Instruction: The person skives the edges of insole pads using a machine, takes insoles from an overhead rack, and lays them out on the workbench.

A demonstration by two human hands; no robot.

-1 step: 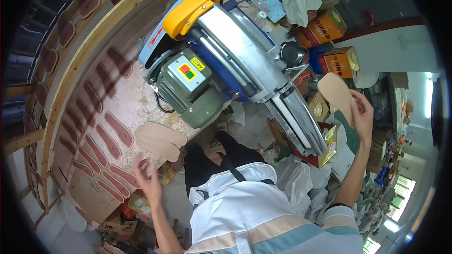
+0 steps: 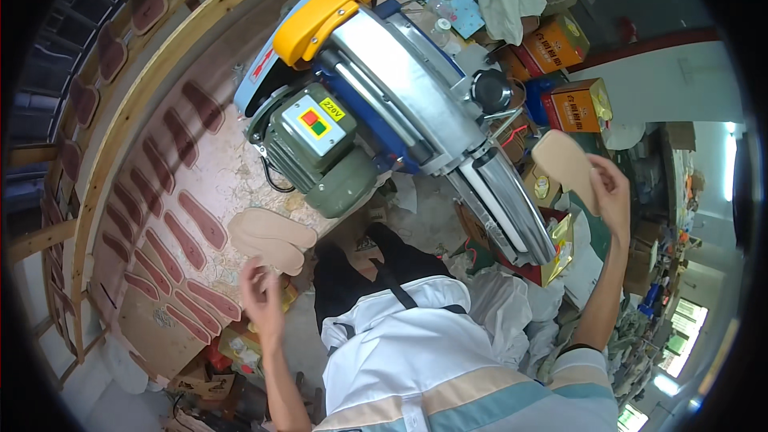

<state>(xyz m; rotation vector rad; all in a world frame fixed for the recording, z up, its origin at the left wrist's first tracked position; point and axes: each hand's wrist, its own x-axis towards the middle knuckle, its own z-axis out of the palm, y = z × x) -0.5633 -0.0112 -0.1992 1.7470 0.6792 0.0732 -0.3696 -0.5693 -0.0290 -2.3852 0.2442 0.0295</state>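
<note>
My right hand [image 2: 612,198] is raised at the right, beside the machine's roller end, and pinches a tan insole [image 2: 562,162] by its narrower end. The insole's broad end points up and to the left. At the lower left, my left hand [image 2: 262,296] is just in front of a small pile of tan insoles [image 2: 270,234] on the table. Its fingers are loosely bent and apart, with nothing visible in them. Between my hands stands a machine [image 2: 400,72] with a yellow cover, a green motor [image 2: 324,144] and long metal rollers [image 2: 500,200].
Several dark red insoles [image 2: 186,238] lie in rows on the pale table [image 2: 240,164]. More stand along the wooden rack [image 2: 152,72] at the left. Orange boxes [image 2: 578,106] are behind the machine's right end. White bags [image 2: 500,308] lie below the rollers.
My left hand has shifted slightly right, closer to the pile of insoles. My right hand has moved a little left and down, with the insole still in it.
</note>
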